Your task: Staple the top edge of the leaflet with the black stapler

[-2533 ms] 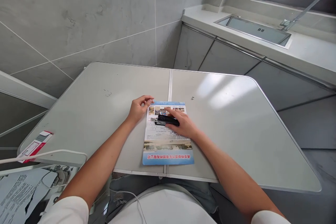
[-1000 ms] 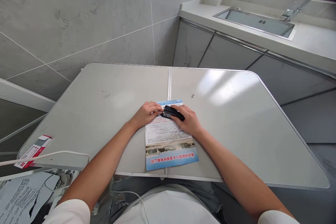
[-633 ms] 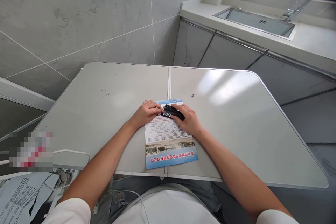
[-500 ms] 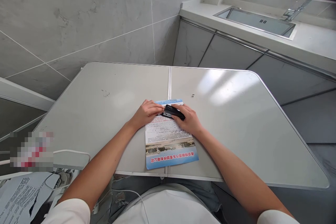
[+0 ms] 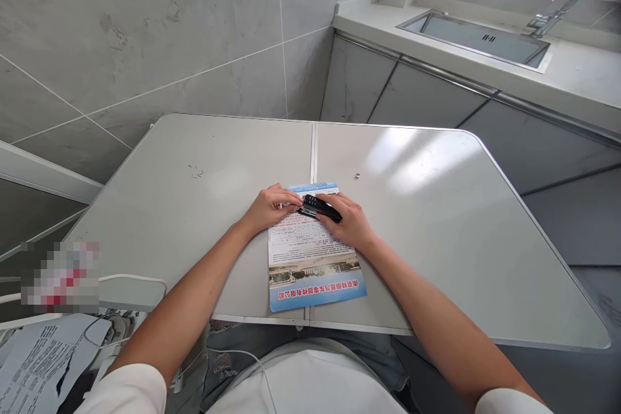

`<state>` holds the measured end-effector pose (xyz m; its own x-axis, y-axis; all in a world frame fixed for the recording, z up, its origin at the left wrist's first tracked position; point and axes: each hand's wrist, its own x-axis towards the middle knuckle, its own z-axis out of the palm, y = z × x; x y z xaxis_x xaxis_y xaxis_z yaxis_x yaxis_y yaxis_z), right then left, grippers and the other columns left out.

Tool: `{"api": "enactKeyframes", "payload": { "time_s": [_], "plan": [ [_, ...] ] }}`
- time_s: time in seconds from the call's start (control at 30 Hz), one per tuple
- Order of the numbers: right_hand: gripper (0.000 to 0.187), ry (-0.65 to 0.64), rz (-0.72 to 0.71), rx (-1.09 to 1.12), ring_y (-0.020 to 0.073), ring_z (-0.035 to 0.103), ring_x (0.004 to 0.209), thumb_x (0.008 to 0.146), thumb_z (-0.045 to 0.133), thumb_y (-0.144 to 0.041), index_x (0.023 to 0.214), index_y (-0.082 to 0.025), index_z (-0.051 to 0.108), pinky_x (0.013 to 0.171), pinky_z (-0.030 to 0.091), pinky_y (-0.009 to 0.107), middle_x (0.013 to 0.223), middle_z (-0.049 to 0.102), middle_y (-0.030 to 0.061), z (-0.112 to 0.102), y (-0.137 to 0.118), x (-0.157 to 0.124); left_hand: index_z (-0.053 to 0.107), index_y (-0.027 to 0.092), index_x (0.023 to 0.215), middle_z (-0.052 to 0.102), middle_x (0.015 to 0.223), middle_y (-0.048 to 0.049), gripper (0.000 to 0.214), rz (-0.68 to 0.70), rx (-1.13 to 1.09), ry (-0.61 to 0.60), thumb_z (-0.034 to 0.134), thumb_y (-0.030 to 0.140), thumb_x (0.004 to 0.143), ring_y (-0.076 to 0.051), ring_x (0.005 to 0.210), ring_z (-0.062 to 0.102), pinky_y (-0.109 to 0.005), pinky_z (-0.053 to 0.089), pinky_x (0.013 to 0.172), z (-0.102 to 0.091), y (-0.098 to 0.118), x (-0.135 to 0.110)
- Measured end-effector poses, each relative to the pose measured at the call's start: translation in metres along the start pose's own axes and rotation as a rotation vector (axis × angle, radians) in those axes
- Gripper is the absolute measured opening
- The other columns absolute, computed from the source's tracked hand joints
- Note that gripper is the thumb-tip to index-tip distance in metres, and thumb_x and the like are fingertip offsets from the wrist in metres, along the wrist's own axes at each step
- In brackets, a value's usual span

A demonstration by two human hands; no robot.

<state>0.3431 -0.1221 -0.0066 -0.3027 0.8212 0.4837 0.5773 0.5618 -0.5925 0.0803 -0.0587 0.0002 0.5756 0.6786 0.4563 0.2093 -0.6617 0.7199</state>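
A printed leaflet with a blue bottom band lies on the grey folding table in front of me. My right hand is closed round a black stapler that rests on the leaflet's far end. My left hand lies beside it on the leaflet's far left corner, fingers curled, fingertips touching the stapler's front end and the paper.
A small metal staple lies on the table beyond the leaflet. A white cable crosses the table's left near corner. Papers lie on the floor at the left. A counter with a sink stands at the back right.
Since 2.5 s ago the leaflet has turned slightly, the stapler has shifted to its far end, and my left hand has closed in beside it. Almost nothing moved over the last second.
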Motion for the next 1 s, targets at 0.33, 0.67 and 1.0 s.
{"api": "enactKeyframes", "payload": {
  "time_s": [0.33,0.67,1.0],
  "plan": [
    [0.037,-0.016,-0.016,-0.003,0.027,0.071,0.101,0.099,0.068,-0.029,0.136,-0.03,0.064,0.087,0.059,0.041,0.114,0.077,0.0063,-0.002,-0.001,0.001,0.085,0.026,0.098,0.084,0.104,-0.0078,0.015,-0.086,-0.028,-0.029,0.076,0.037,0.096,-0.021,0.089,0.074,-0.039,0.055,0.081,-0.001,0.0,0.0],
    [0.038,-0.009,-0.034,0.018,0.0271,0.071,0.102,0.099,0.068,-0.028,0.137,-0.031,0.064,0.088,0.06,0.042,0.117,0.078,0.0061,-0.001,0.0,0.002,0.085,0.028,0.099,0.084,0.105,-0.0058,0.009,-0.062,-0.04,-0.045,0.079,0.032,0.094,-0.02,0.088,0.072,-0.039,0.051,0.078,-0.002,-0.003,0.0],
    [0.036,0.07,0.005,0.15,0.0244,0.071,0.096,0.096,0.072,-0.033,0.132,-0.029,0.071,0.087,0.061,0.042,0.115,0.079,0.0055,-0.008,0.003,0.003,0.084,0.03,0.106,0.083,0.108,-0.0047,0.016,-0.029,0.057,-0.067,0.069,0.031,0.101,-0.022,0.095,0.064,-0.041,0.056,0.087,-0.019,0.003,-0.005]
  ]
}}
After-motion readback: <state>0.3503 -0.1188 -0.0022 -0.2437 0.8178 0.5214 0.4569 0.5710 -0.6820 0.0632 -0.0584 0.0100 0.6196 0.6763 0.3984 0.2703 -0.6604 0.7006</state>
